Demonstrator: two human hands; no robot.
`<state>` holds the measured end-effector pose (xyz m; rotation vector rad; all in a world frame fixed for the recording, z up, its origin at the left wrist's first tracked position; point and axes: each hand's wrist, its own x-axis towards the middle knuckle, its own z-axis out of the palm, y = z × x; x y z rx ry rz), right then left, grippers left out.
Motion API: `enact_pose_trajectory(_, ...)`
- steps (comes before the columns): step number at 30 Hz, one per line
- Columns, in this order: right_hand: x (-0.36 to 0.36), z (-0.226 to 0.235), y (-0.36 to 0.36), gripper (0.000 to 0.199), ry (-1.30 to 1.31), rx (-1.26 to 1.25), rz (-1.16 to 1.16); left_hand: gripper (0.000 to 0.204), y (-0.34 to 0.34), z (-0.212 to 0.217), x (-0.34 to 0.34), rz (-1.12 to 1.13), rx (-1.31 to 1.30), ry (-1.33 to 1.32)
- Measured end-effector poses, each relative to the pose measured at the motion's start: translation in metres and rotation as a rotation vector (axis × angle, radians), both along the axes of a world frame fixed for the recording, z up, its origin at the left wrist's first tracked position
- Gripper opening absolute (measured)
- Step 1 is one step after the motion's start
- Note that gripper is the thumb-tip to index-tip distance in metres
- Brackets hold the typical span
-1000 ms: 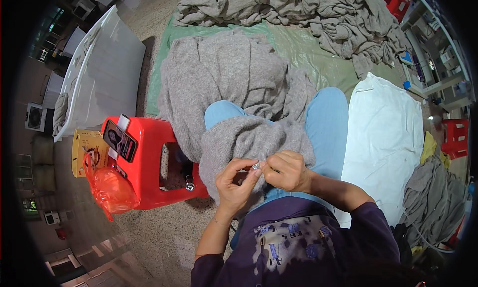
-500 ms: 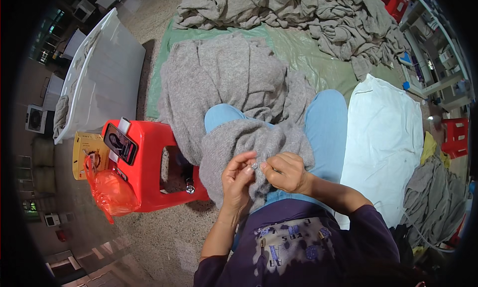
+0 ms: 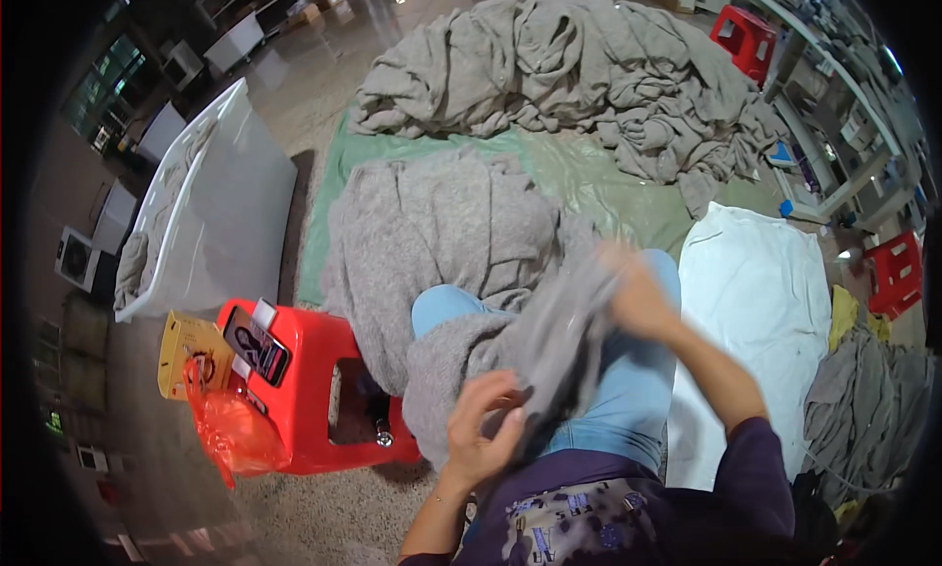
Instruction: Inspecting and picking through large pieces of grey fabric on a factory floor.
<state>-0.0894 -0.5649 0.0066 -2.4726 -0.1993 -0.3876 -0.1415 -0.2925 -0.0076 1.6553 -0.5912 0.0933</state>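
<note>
The grey knit cloth [image 3: 557, 323] slants up rightward at centre frame; the left hand [image 3: 483, 431], fingers parted, is beside its lower end; the right hand [image 3: 640, 293] blurs at its upper end, grip unclear.

Between the left hand [image 3: 483, 434] and the right hand [image 3: 636, 289], the direct path is crossed by grey cloth [image 3: 564, 331]. On the left, low passage is barred by a red stool [image 3: 309, 399], and farther out by a white bin [image 3: 235, 203]. Ahead, the way is blocked by a large heap [image 3: 549, 71]. Over the white sheet [image 3: 751, 340] on the right, open air is left.
</note>
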Motion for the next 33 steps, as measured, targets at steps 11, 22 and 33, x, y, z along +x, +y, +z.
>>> enact_pose_trajectory(11, -0.096, 0.195, -0.156, 0.033, -0.661, 0.061, -0.496, 0.018, 0.022, -0.012, 0.022, 0.288, -0.184, 0.127)
enact_pose_trajectory(22, -0.159, 0.25, -0.129, 0.026, -0.094, 0.009, -0.423, 0.014, -0.012, -0.015, 0.041, 0.06, -0.113, 0.15)
enact_pose_trajectory(33, -0.026, 0.184, -0.297, 0.022, 0.074, -0.321, -0.914, 0.012, -0.006, -0.038, 0.038, 0.074, 0.204, 0.156)
